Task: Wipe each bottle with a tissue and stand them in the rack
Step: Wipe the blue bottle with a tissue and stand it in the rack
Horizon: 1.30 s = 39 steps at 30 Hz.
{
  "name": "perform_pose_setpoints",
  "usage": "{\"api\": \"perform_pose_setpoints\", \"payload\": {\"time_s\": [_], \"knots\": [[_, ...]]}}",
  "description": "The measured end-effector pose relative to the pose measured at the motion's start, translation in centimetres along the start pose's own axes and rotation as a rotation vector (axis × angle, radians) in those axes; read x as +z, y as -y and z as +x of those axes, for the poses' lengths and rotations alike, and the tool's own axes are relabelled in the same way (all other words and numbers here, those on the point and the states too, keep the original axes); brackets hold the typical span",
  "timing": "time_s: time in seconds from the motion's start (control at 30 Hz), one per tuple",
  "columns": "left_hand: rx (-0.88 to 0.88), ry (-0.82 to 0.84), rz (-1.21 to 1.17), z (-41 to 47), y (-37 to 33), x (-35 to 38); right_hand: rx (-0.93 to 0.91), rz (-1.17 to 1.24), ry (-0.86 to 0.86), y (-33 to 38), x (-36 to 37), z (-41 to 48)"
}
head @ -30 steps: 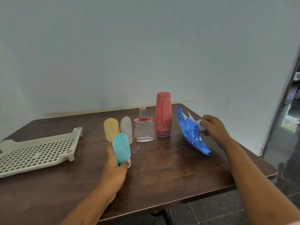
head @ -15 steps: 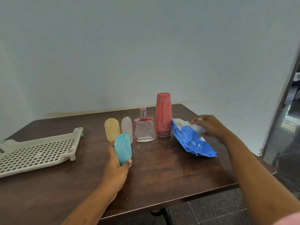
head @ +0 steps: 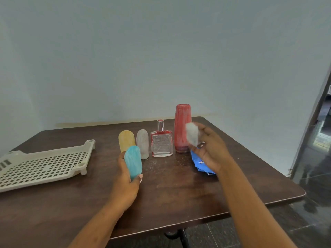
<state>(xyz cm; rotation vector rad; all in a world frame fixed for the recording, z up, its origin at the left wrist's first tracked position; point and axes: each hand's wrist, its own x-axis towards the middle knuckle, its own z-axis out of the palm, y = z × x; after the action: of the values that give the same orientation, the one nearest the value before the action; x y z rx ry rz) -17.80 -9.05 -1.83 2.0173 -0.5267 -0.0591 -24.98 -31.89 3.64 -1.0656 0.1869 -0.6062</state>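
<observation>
Left hand [head: 125,178] holds teal bottle [head: 133,161]; right hand [head: 211,151] pinches tissue [head: 192,136].

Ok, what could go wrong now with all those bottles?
The right hand with the tissue looks close to the tall red bottle, so it might knock it into the glass bottle beside it. The left hand grips the blue bottle only low down, so hard rubbing could make it slip.

Dark wood desk [head: 179,194], faintly glossy; perforated matt plastic rack [head: 43,165]; clear glass bottle [head: 161,144]; soft white tissue [head: 192,133].
</observation>
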Motion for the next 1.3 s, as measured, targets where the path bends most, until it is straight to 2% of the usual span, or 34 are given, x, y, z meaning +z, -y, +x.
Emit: {"api": "perform_pose_setpoints", "payload": {"time_s": [0.23,0.37,0.47,0.6,0.7,0.97,1.17,1.3], "knots": [[-0.006,0.076,-0.046,1.5,2.0,-3.8,0.107,-0.018,0.313,-4.9,6.1,-3.4],[-0.034,0.133,-0.173,2.8,3.2,-5.9,0.045,-0.343,0.317,-7.2,7.8,-4.1],[-0.017,0.188,-0.191,3.1,3.8,-6.6,-0.022,-0.53,0.246,-7.8,8.9,-4.0],[0.011,0.178,-0.25,2.9,4.4,-6.7,-0.033,-0.775,0.226,-7.9,10.0,-3.7],[0.013,0.157,-0.322,2.8,4.7,-6.7,-0.026,-0.833,0.208,-8.2,10.1,-3.5],[0.007,0.182,-0.407,3.5,5.6,-6.8,-0.148,-0.896,0.188,-10.2,10.6,-4.2],[-0.005,0.249,-0.477,4.1,6.0,-7.1,-0.006,-0.762,0.264,-11.1,10.3,-4.3],[-0.028,0.271,-0.526,4.3,6.3,-7.3,-0.132,-0.794,0.266,-11.3,10.5,-4.4]]}}
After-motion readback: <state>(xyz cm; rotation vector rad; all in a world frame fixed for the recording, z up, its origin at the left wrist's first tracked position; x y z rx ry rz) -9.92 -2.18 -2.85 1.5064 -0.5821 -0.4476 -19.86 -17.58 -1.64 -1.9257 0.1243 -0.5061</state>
